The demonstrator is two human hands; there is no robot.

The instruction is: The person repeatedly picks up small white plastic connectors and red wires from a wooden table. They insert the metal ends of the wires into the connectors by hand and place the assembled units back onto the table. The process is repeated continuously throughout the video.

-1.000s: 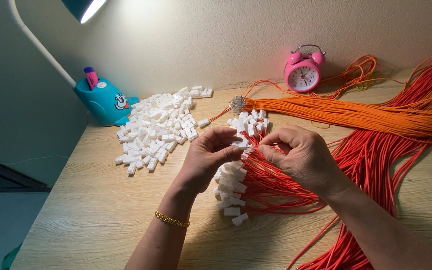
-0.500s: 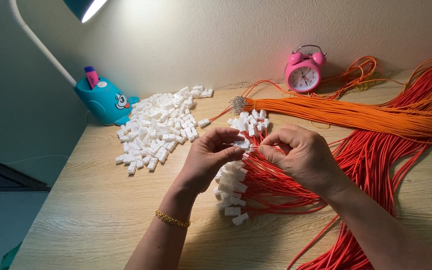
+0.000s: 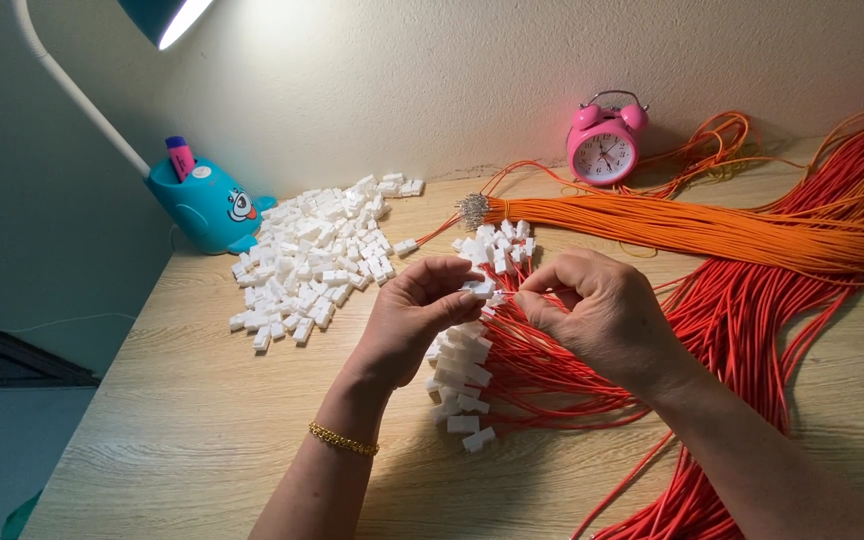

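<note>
Both arms are showing bare all the way up, no sleeves coming into view. The left hand (image 3: 407,318) is wearing a thin gold chain bracelet (image 3: 343,439) at the wrist, while the right hand (image 3: 602,320) isn't wearing anything.

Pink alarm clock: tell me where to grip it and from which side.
Grip the pink alarm clock by the arched handle on top, coming from above. It stands upright against the wall, so the back is closed off, and orange wires lie in front and beside it; the top is free.
</note>
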